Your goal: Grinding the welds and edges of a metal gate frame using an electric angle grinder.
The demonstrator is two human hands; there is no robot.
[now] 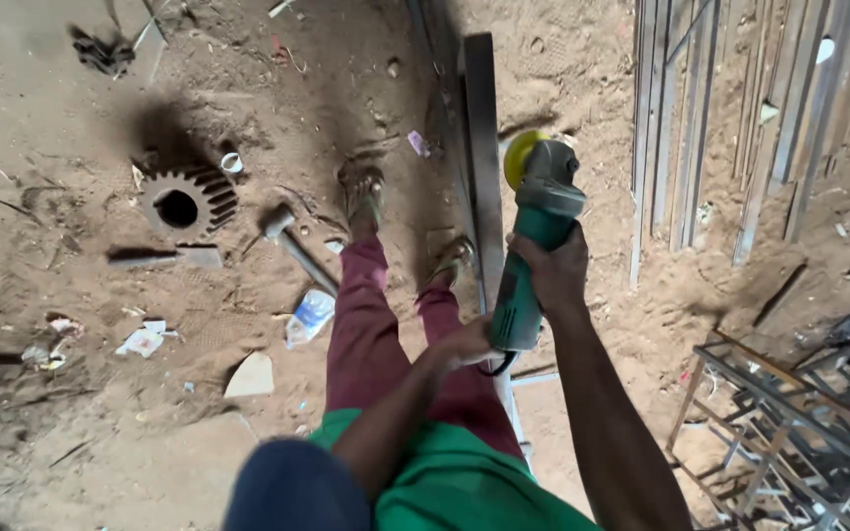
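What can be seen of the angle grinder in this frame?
The angle grinder has a green body, a grey gear head and a yellow disc at its far end. It is held above a long metal bar lying on sandy ground. The right hand grips its middle; the left hand holds the rear end, where a black cord exits.

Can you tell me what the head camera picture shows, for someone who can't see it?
A person's right hand and left hand hold a green angle grinder over a long metal bar on sandy ground. A big gear and hammer lie nearby.
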